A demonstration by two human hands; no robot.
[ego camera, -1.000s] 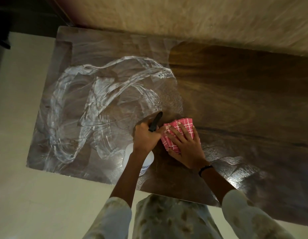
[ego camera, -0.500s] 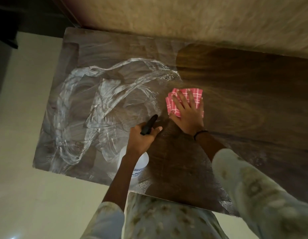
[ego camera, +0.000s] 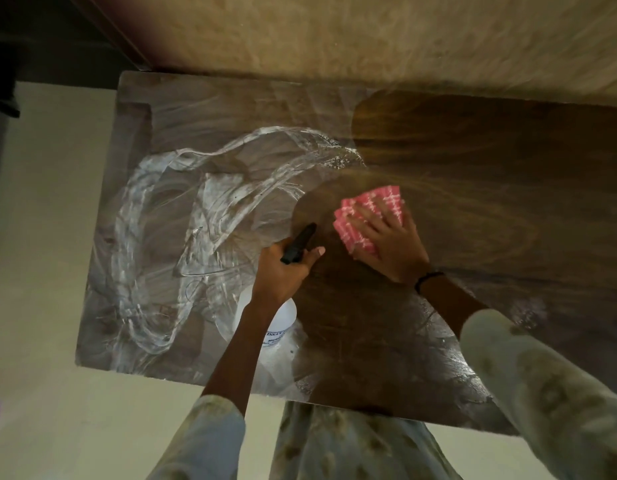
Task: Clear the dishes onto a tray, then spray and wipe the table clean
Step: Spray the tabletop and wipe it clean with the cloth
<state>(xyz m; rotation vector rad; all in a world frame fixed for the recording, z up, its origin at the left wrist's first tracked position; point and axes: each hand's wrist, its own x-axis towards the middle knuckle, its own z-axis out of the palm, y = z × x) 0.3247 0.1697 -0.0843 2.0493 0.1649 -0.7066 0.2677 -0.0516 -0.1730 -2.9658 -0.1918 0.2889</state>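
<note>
Pink checked cloth (ego camera: 369,216), bunched in folds, flat on the dark wooden table (ego camera: 490,174) slightly right of its middle, at the border between the dull dry wood on the right and the wet sheen on the left. Pressed down on top by the right hand (ego camera: 390,237), palm flat, fingers (ego camera: 376,211) spread wide across the fabric, thumb toward the near side; dark band (ego camera: 428,278) around that wrist. Just left of the cloth, apart from it, the left hand (ego camera: 283,268) wrapped around the neck of a white spray bottle (ego camera: 279,323), black nozzle (ego camera: 298,242) pointing away toward the far edge, fingers curled tight around the head, one fingertip sticking out to the right. Bottle body below the wrist, label partly readable only. White swirling streaks of wet cleaner (ego camera: 196,220) across the left half of the tabletop. Pale patterned sleeves (ego camera: 542,393) on both forearms, cream floor (ego camera: 40,271) to the left, textured beige wall (ego camera: 369,36) along the far side.
</note>
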